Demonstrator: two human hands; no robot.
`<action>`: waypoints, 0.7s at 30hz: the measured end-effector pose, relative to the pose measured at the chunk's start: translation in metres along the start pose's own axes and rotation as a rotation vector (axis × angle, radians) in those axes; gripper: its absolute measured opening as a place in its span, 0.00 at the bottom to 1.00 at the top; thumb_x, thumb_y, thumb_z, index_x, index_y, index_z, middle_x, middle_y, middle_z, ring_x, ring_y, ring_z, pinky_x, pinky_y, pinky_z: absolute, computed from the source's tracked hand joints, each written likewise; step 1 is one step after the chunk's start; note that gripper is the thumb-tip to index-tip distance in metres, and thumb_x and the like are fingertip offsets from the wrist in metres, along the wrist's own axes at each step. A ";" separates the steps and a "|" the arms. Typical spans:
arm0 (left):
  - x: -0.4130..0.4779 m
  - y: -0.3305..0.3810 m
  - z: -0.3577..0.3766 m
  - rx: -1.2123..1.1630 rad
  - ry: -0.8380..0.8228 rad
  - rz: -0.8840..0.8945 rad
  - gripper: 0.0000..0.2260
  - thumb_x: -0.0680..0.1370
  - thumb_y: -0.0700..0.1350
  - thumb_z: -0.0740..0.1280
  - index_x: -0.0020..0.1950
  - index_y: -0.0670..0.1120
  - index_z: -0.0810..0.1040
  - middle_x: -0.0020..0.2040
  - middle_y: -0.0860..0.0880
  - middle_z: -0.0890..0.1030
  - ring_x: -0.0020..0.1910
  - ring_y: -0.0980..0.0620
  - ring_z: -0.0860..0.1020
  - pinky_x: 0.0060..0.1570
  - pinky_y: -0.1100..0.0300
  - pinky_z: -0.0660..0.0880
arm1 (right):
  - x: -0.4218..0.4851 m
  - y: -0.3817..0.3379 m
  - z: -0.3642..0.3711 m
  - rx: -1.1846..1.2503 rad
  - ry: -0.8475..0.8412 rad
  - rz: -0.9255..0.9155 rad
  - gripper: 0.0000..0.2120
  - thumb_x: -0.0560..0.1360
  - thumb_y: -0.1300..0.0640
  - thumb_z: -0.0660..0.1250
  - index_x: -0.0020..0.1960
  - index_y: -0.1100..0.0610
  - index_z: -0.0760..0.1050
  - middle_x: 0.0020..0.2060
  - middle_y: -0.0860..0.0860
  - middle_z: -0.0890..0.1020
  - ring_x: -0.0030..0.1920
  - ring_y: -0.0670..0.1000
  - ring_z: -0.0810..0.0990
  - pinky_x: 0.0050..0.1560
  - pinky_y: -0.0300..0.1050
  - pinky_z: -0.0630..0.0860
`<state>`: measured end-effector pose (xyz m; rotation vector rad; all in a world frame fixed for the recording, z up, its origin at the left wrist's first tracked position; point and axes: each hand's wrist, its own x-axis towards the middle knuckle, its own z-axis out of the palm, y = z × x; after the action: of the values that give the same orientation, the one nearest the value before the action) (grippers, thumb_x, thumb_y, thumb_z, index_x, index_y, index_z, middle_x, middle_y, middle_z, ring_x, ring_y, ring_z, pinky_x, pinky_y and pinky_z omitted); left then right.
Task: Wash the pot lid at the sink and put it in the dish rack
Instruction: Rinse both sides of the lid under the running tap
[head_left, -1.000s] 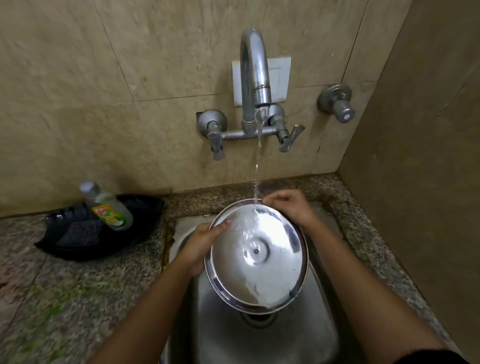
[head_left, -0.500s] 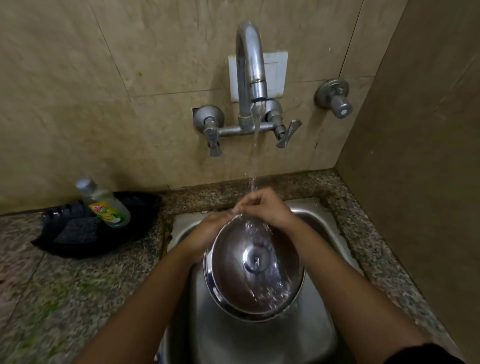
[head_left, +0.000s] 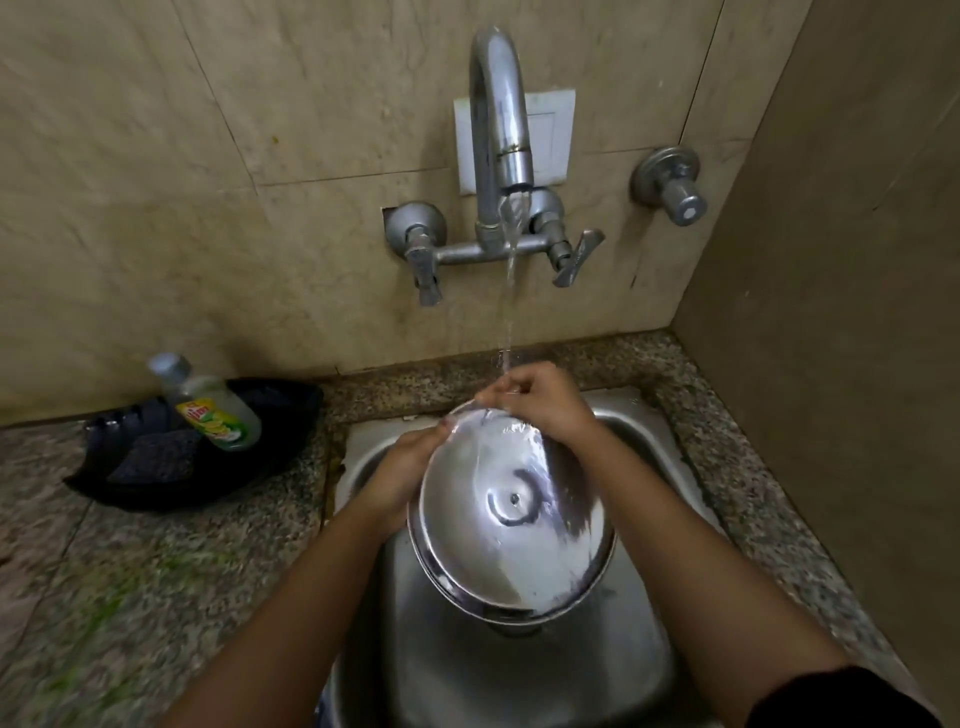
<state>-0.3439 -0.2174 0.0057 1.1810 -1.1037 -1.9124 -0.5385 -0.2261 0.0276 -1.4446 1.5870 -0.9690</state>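
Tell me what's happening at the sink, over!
Both hands gripping: left hand, right hand on pot lid rim. Lid under tap water, over sink. Nothing blocking.

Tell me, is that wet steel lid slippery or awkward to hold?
Probably slippery: the pot lid is smooth, shiny metal with water running over it. Likely stiff and fairly light, since the left hand and right hand steady it by the rim alone.

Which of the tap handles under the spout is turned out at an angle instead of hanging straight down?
The lever on the right, beside the running water; it splays outward, while the left lever hangs vertical.
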 end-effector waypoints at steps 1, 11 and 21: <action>-0.002 -0.007 -0.006 -0.066 0.048 -0.010 0.18 0.79 0.51 0.64 0.61 0.41 0.80 0.59 0.38 0.82 0.59 0.39 0.79 0.63 0.44 0.73 | -0.005 0.010 -0.003 -0.034 0.099 0.066 0.06 0.72 0.49 0.72 0.42 0.51 0.83 0.33 0.47 0.82 0.34 0.45 0.78 0.39 0.46 0.73; -0.012 -0.030 0.021 -0.192 0.344 0.037 0.18 0.79 0.56 0.63 0.56 0.43 0.82 0.52 0.42 0.85 0.51 0.46 0.84 0.52 0.50 0.79 | -0.044 0.022 0.075 -0.793 0.043 -0.263 0.31 0.79 0.43 0.44 0.78 0.56 0.47 0.78 0.54 0.49 0.78 0.53 0.45 0.77 0.54 0.47; -0.020 -0.039 0.007 -0.173 0.399 0.116 0.14 0.80 0.52 0.61 0.51 0.45 0.83 0.48 0.46 0.86 0.48 0.48 0.84 0.44 0.56 0.80 | -0.053 0.072 0.021 -0.940 0.151 0.000 0.36 0.78 0.36 0.45 0.78 0.56 0.40 0.78 0.53 0.44 0.78 0.52 0.42 0.75 0.49 0.39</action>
<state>-0.3454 -0.1811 -0.0197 1.2969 -0.7590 -1.5602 -0.5455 -0.1695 -0.0442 -1.9911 2.3089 -0.2979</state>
